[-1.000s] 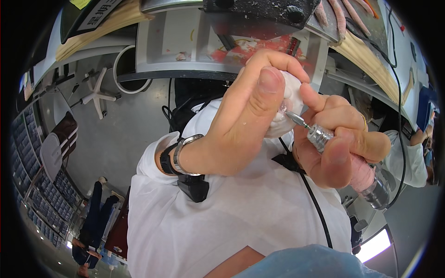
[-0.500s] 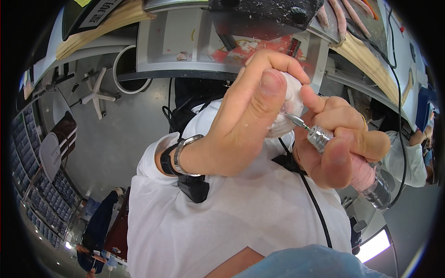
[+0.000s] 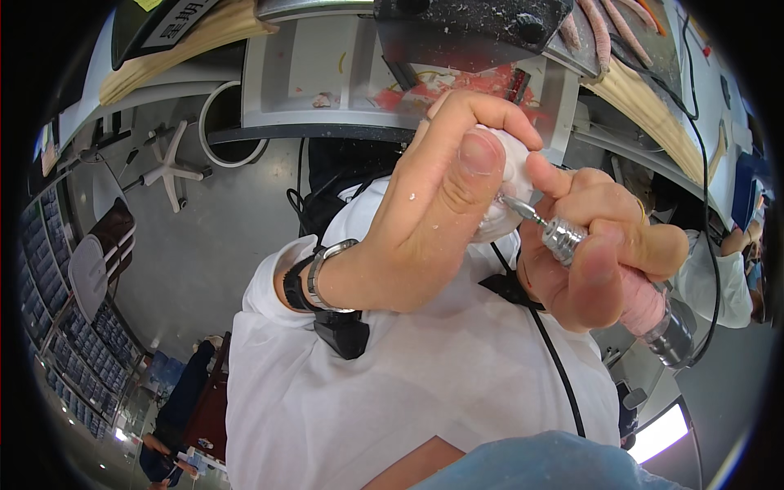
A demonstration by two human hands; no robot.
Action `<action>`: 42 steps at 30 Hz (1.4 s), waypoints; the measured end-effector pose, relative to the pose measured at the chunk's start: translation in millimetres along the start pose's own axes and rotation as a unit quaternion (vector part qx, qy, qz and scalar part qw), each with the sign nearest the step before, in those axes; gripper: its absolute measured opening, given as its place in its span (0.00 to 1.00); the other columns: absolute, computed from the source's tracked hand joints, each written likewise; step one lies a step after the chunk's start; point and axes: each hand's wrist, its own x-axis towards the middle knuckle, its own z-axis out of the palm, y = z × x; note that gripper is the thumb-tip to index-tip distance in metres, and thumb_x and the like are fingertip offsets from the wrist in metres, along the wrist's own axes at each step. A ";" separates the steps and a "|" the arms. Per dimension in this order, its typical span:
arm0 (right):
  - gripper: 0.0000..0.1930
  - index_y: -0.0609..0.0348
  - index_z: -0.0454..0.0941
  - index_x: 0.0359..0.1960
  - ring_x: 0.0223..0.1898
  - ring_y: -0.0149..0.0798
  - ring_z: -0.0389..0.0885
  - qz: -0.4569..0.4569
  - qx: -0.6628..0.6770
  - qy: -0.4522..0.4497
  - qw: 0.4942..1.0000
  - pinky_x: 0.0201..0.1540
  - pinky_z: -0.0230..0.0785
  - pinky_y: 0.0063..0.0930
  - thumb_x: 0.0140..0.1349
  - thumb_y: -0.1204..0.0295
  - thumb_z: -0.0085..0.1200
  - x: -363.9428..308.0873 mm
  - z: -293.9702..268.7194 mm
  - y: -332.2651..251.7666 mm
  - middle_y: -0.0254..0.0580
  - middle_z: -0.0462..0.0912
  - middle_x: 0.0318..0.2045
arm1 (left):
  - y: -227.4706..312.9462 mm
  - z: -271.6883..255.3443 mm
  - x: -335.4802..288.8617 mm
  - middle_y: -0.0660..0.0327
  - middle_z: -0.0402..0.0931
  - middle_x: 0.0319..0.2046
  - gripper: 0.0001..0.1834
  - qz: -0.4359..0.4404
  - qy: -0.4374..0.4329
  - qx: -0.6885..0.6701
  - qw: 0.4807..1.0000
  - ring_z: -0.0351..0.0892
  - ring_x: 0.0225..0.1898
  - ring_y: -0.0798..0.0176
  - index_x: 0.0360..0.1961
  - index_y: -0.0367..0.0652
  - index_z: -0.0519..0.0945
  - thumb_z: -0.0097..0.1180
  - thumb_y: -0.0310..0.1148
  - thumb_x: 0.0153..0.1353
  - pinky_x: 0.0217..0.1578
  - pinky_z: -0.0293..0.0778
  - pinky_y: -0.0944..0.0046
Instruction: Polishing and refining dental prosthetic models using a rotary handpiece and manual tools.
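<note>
My left hand (image 3: pixel 433 216) is closed around a rounded white plaster model (image 3: pixel 515 157), with its thumb along the near side. Most of the model is hidden by my fingers. A rotary handpiece (image 3: pixel 565 240), silver at the front, wrapped in pink and dark at its rear, is gripped in my right hand (image 3: pixel 608 237). Its metal bur (image 3: pixel 521 209) reaches the lower side of the model, beside my left thumb. The fingertips of my right hand rest close against the model. White specks cling to my left hand.
Beyond my hands a pulled-out drawer (image 3: pixel 306 106) holds red scraps and crumbs. A dark, dusty block-shaped unit (image 3: pixel 469 37) overhangs it. Several pinkish sticks (image 3: pixel 600 37) lie at the upper right. A black cord (image 3: pixel 707 204) hangs at the right. A round bin (image 3: pixel 206 122) stands at the left.
Both hands keep nearly the same pose, the bur still at the model. The model and handpiece have turned very slightly. A white chip now shows on my left hand.
</note>
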 end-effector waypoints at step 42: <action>0.04 0.56 0.59 0.38 0.22 0.33 0.71 0.038 0.010 0.079 0.996 0.50 0.73 0.53 0.65 0.73 0.39 4.7 -1.8 -6.3 0.46 0.71 0.21 | -17.5 -7.4 7.1 0.39 0.72 0.46 0.23 0.267 0.002 -0.002 0.964 0.78 0.42 0.60 0.46 0.39 0.55 0.55 0.16 0.56 0.44 0.75 0.65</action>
